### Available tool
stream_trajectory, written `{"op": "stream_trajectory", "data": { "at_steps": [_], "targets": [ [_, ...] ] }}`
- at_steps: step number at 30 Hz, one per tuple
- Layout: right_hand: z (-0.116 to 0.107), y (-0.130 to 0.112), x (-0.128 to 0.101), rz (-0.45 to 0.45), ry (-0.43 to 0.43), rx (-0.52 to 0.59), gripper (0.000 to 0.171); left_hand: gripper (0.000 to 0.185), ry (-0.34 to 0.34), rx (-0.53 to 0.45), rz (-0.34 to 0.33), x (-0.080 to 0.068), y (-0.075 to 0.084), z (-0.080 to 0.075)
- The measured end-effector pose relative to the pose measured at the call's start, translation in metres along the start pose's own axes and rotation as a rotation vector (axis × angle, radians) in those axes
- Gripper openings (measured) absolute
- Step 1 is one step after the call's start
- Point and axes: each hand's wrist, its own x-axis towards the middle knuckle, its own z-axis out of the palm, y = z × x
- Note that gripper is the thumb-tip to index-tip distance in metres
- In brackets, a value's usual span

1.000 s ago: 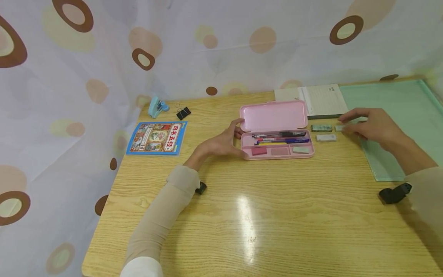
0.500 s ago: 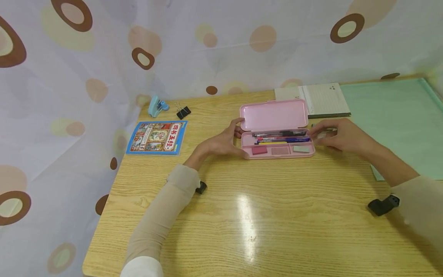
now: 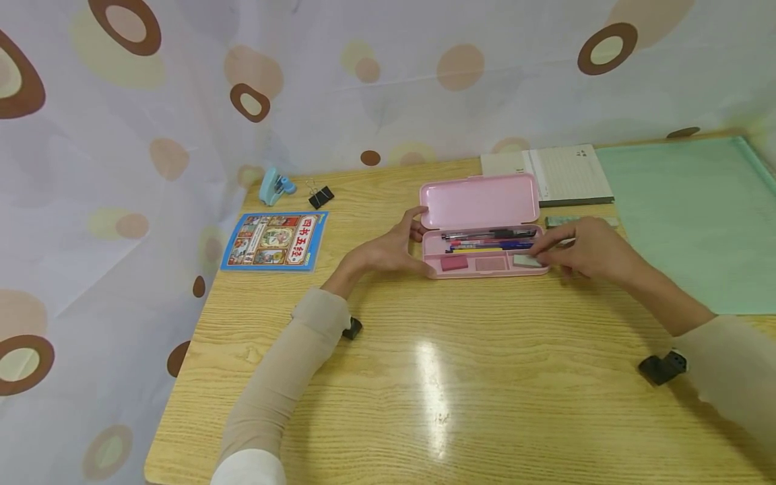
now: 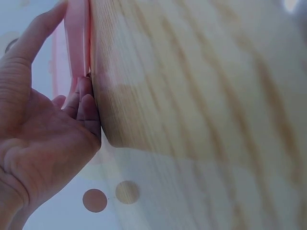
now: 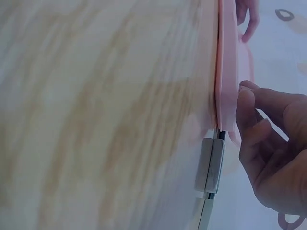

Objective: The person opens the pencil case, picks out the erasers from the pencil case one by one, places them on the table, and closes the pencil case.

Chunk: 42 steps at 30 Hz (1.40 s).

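Observation:
A pink pencil case point(image 3: 432, 246) lies with its lid point(image 3: 479, 202) raised. My left hand point(image 3: 391, 250) grips its left end, thumb at the front corner and fingers behind, near the hinge. Several pens point(image 3: 491, 234) fill the long back compartment. In front are a dark pink eraser point(image 3: 453, 263), a paler pink piece point(image 3: 490, 264) and a pale green eraser point(image 3: 525, 261) in the right compartment. My right hand point(image 3: 591, 250) pinches the right end of the pale green eraser, its fingertips partly covering it. The right wrist view shows thumb and index finger meeting at the case point(image 5: 229, 72).
Right of the case lie a marbled green eraser point(image 3: 559, 220) and a small light eraser point(image 3: 610, 221). Behind are a notepad point(image 3: 570, 175) and a green mat point(image 3: 697, 215). A blue booklet point(image 3: 274, 242), black binder clip point(image 3: 321, 197) and light blue gadget point(image 3: 274, 186) lie left.
My right hand has left the small light eraser on the table and moved left to the case's right compartment. The left hand keeps its place on the case.

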Motion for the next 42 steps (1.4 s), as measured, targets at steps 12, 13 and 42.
{"op": "stream_trajectory", "data": {
  "at_steps": [12, 13, 42],
  "targets": [
    [0.009, -0.006, 0.003, 0.009, 0.017, -0.149, 0.019, 0.122, 0.003, 0.008, 0.0, -0.001, 0.0, 0.001],
    [0.009, -0.007, 0.003, 0.004, 0.017, -0.161, 0.019, 0.122, 0.003, 0.008, 0.001, -0.001, 0.0, 0.0],
    [-0.052, 0.032, -0.019, 0.126, 0.11, -0.103, 0.036, 0.122, -0.004, -0.01, 0.01, -0.002, 0.0, 0.0]
  ]
}}
